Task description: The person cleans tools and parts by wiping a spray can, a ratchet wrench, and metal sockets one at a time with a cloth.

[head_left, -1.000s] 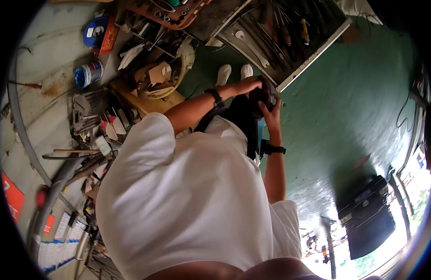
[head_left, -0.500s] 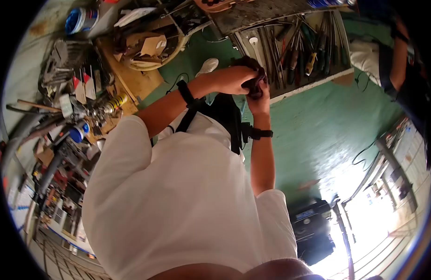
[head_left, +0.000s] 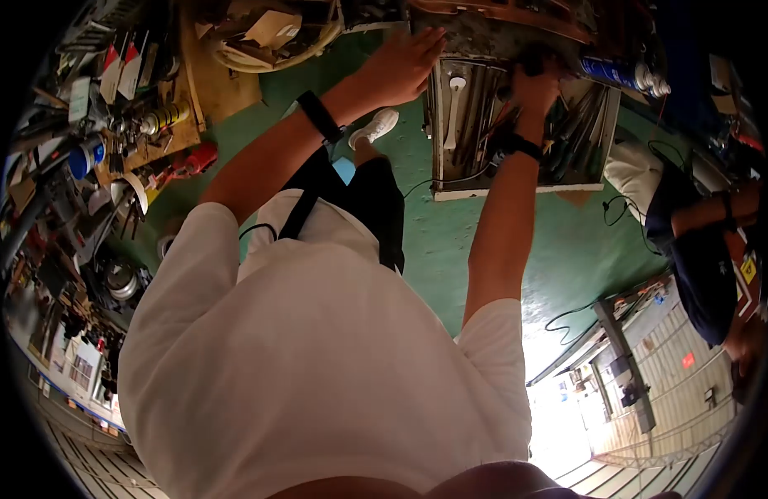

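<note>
My left hand point(head_left: 405, 62) is stretched out flat with its fingers extended, holding nothing, near the front edge of the dark bench top. My right hand point(head_left: 536, 90) reaches over an open tool drawer point(head_left: 475, 196). Its fingers are curled at a dark, rounded object point(head_left: 532, 58) by the bench edge; shadow hides what kind it is. In the drawer lie a pale wrench point(head_left: 455, 112) on the left and several screwdrivers point(head_left: 577, 133) on the right, partly covered by my right forearm.
A blue spray can point(head_left: 609, 71) lies on the bench to the right. Reddish-brown trays point(head_left: 517, 18) sit at the back. Another person's arm and dark clothing point(head_left: 700, 266) are at far right. Cluttered tools and a wooden board point(head_left: 226, 104) stand at left, above a green floor point(head_left: 434, 241).
Both hands were together on a dark brownish-red thing. They have since parted: the left moved up and left and spread, the right moved up and right over the drawer.
</note>
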`<control>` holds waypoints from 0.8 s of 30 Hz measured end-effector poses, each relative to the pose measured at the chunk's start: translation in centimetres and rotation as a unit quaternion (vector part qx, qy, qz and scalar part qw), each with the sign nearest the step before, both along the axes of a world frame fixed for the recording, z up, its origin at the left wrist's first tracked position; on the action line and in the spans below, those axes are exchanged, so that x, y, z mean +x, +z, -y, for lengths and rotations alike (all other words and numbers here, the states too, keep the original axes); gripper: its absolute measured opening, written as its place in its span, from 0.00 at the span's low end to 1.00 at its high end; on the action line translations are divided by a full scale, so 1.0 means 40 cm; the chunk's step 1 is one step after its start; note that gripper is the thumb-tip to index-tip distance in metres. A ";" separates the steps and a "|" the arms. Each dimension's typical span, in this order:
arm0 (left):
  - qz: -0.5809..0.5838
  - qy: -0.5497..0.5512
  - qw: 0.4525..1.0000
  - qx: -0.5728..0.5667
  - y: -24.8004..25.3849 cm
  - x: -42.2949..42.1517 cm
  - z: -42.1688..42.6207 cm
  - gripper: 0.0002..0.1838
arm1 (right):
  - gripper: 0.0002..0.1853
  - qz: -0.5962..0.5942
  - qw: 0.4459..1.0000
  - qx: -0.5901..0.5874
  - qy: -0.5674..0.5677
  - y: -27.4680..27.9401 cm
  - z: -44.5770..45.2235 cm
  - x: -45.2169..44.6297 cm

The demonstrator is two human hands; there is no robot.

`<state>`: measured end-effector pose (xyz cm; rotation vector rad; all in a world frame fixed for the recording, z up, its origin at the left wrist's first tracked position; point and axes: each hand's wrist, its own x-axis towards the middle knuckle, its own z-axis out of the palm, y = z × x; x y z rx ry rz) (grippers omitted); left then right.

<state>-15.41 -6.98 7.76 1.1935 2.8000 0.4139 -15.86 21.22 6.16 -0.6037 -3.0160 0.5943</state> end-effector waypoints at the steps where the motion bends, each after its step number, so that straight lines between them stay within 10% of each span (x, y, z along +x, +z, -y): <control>1: -0.002 0.008 0.999 -0.031 -0.007 0.003 -0.002 0.33 | 0.31 0.009 0.999 0.031 0.038 -0.008 0.035 0.001; 8: 0.051 0.043 0.994 -0.088 -0.025 0.022 -0.026 0.31 | 0.29 0.014 0.981 0.041 0.188 0.009 0.145 0.060; 18: 0.037 0.059 0.995 -0.068 0.032 0.024 -0.042 0.30 | 0.29 0.028 0.984 -0.160 0.070 0.138 0.047 0.043; 24: 0.384 0.017 0.862 0.331 0.174 0.107 0.002 0.48 | 0.24 -0.062 0.813 -0.575 -0.059 0.260 0.292 0.234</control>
